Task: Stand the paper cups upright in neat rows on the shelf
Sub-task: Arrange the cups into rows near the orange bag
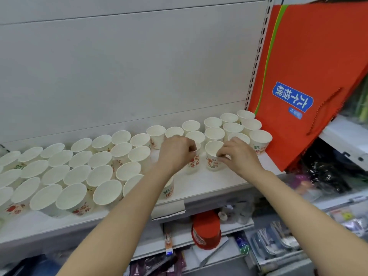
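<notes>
Several white paper cups with red and green print stand upright on the white shelf (209,184): a large block at the left (77,174) and shorter rows at the right (233,128). My left hand (176,151) grips the rim of one cup (194,165) in the gap between the two groups. My right hand (238,154) pinches the rim of the neighbouring cup (214,156), which stands on the shelf. Another cup (168,189) near the front edge is partly hidden behind my left forearm.
A red paper bag (306,80) with a blue label leans at the shelf's right end, touching the cups there. The grey back panel (119,76) rises behind the rows. Below, a lower shelf holds a red cup stack (206,232) and packaged goods (278,242).
</notes>
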